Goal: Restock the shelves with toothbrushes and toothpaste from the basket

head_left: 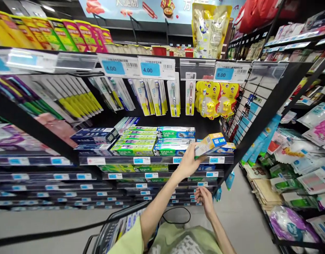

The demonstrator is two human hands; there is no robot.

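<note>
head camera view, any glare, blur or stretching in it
Head view, upper left: white glare streaks a price label; head view, above that: packs look slanted and stretched; head view, lower centre: shelf labels are too soft to read; head view, middle: the box in the left hand looks fairly clear.

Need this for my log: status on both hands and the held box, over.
Left hand holds tilted orange-and-blue box. Right hand lower, loosely curled, nothing visible in it. Darlie boxes stacked alongside.
</note>
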